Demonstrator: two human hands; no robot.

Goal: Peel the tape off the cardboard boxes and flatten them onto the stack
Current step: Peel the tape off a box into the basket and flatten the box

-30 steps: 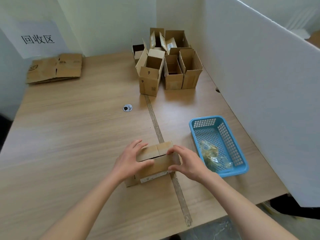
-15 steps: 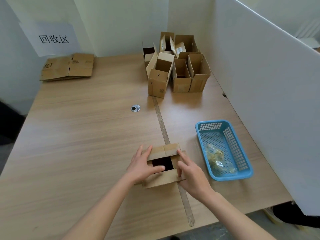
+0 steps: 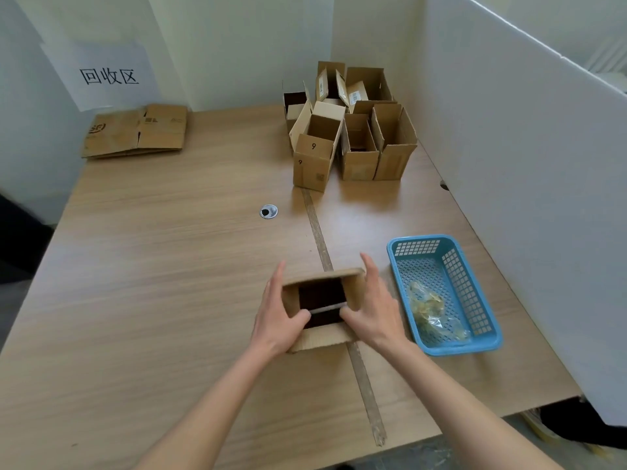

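Small box (image 3: 322, 339) (mouth upward), gripped by left hand (image 3: 276, 317), right hand (image 3: 373, 310)

the scene was bright and evenly lit by soft, diffuse light, with only faint shadows beside the cardboard boxes (image 3: 342, 137) and under the hands. the wide-angle lens bent the table (image 3: 152, 283) edges outward, and the corners looked slightly soft.

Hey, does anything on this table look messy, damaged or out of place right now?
Mostly tidy. The far boxes are huddled unevenly, one leaning with flaps splayed. Crumpled tape sits inside the blue basket, not spilled.
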